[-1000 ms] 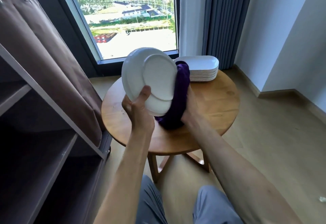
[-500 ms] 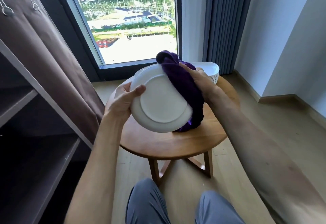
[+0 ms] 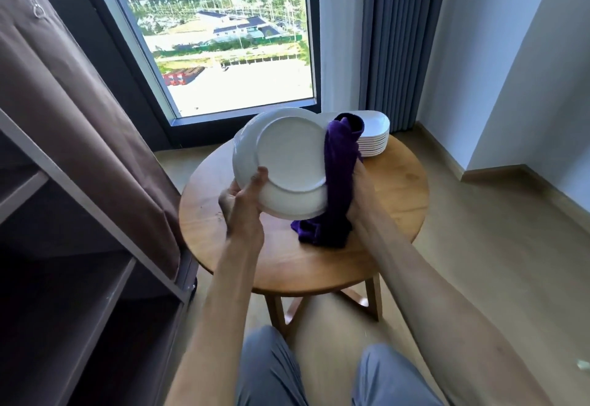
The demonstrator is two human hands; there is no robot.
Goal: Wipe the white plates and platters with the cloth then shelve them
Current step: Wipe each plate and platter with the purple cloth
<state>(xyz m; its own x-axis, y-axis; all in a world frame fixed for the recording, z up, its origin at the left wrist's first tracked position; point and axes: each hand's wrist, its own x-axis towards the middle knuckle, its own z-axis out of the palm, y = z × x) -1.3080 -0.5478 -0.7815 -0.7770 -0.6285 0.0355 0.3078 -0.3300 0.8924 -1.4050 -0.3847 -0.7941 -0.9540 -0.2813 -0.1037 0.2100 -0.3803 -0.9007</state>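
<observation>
A round white plate (image 3: 287, 156) is held upright above the table, its underside facing me. My left hand (image 3: 244, 201) grips its lower left rim, thumb on the back. A purple cloth (image 3: 338, 179) drapes over the plate's right edge and hangs down to the table. My right hand (image 3: 360, 182) holds the cloth against that edge; its fingers are hidden behind cloth and plate. A stack of white platters (image 3: 373, 137) sits at the table's far side, partly behind the cloth.
The round wooden table (image 3: 392, 201) stands before my knees. A dark shelving unit (image 3: 79, 246) with a brown fabric cover fills the left. A window and grey curtain are behind; wooden floor lies to the right.
The plate has been turned more upright and my left hand shifted from its left side to its lower rim. The cloth and right hand slid from the top down the right edge.
</observation>
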